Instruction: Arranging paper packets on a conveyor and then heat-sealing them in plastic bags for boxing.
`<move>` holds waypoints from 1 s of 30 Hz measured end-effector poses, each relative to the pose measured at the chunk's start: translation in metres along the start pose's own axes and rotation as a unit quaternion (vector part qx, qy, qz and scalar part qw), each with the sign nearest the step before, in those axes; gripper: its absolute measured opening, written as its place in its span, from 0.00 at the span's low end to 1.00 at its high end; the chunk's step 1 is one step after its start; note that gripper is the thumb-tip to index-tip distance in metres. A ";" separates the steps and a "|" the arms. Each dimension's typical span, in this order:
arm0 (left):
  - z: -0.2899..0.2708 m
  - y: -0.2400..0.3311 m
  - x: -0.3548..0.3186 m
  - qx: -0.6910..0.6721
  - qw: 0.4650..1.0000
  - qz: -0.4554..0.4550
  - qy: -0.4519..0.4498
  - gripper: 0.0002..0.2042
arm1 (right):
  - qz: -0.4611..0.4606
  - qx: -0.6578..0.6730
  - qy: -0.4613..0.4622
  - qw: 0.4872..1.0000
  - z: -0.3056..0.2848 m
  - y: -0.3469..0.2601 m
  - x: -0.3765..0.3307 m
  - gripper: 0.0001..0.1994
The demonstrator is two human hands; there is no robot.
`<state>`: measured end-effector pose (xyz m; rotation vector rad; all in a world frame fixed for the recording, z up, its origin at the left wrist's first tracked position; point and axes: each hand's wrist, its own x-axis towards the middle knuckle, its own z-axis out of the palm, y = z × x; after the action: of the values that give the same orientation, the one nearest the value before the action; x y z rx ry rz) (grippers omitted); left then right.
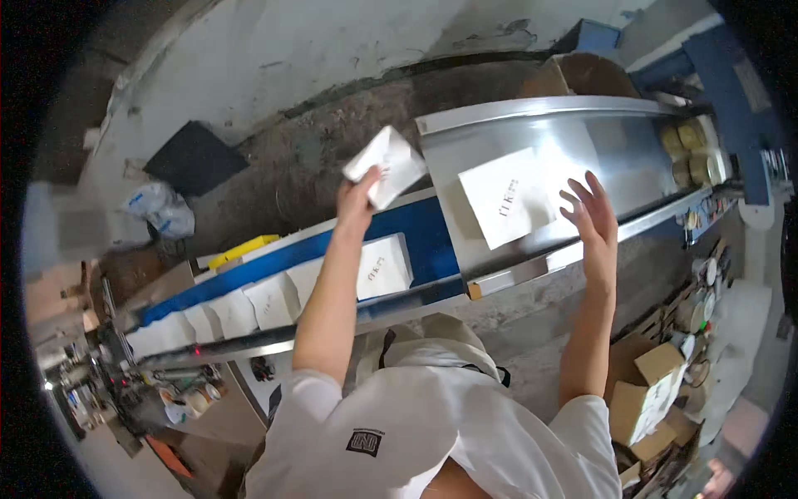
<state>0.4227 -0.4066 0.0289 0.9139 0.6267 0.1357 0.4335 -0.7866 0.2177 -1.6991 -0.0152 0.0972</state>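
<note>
A shiny metal tabletop [607, 141] with raised rails along its far and near edges meets, at its left edge, a blue conveyor belt [434, 237]. On the tabletop, toward its left edge, lies a white packet [507, 200] with dark lettering; its lowest corner comes near the near rail. The right hand [597, 214] is over the tabletop by the near rail, fingers spread apart, just beside the packet; whether they touch it is unclear. The left hand [357, 198] has its fingers clamped on a white box [387, 166], raised near the tabletop's far left corner. A row of white packages [273, 301] lines the belt's near edge, and a yellow bar [243, 251] sits at its far edge. Yellowish rolls [692, 152] stand at the tabletop's right end. Beyond the far rail are a brown carton [594, 75], a stained floor [332, 133] and a pale, scuffed wall [332, 50]. A black sheet [197, 158] and a plastic bag [170, 214] lie farther left; opened cardboard boxes [636, 407] crowd the lower right.
</note>
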 end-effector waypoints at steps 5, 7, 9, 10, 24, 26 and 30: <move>0.043 -0.065 -0.040 0.042 0.991 -0.108 -0.063 0.26 | 0.010 -0.024 0.028 0.999 -0.008 -0.002 -0.008 0.29; 0.043 -0.087 -0.073 0.046 0.991 -0.098 -0.082 0.26 | 0.001 -0.019 0.021 1.000 -0.014 0.005 -0.006 0.29; 0.019 -0.116 -0.086 0.089 0.984 -0.143 -0.065 0.29 | 0.002 -0.014 0.010 1.000 -0.008 0.004 -0.003 0.29; 0.022 -0.116 -0.096 0.101 0.979 -0.167 -0.057 0.30 | 0.009 -0.017 0.013 1.000 -0.010 0.005 -0.001 0.29; 0.022 -0.111 -0.111 0.136 0.966 -0.213 -0.050 0.24 | 0.036 -0.008 -0.023 0.999 -0.014 0.024 0.021 0.31; 0.015 -0.108 -0.108 0.160 0.964 -0.204 -0.053 0.23 | 0.038 -0.006 -0.024 0.999 -0.017 0.027 0.022 0.31; 0.028 -0.097 -0.108 0.161 0.948 -0.269 -0.055 0.19 | 0.057 -0.007 -0.034 0.998 -0.024 0.033 0.021 0.31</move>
<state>0.3361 -0.5256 0.0150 1.0231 0.7872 -0.5189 0.4548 -0.8130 0.1871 -1.7097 0.0298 0.2408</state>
